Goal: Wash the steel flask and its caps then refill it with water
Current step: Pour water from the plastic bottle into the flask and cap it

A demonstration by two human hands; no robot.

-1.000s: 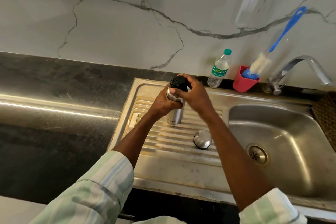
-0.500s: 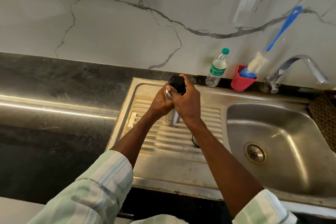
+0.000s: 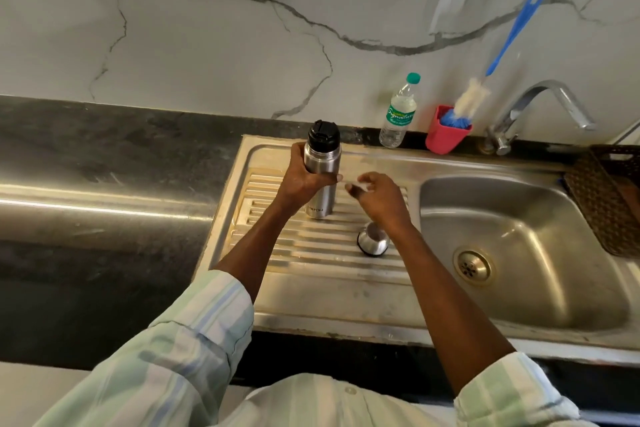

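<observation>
Your left hand (image 3: pixel 300 177) grips the steel flask (image 3: pixel 321 173) round its body, holding it upright on the ribbed drainboard (image 3: pixel 311 253), black inner cap (image 3: pixel 323 136) fitted on top. Your right hand (image 3: pixel 375 196) hovers just right of the flask, fingers loosely curled, holding nothing, not touching it. The steel outer cap (image 3: pixel 373 243) lies on the drainboard directly beneath your right wrist. The sink basin (image 3: pixel 536 253) sits to the right of that hand.

Left hand (image 3: pixel 301 178) grips the upright steel flask (image 3: pixel 321 170) on the drainboard (image 3: pixel 311 291); right hand (image 3: pixel 375 196) hovers beside it, empty.
</observation>
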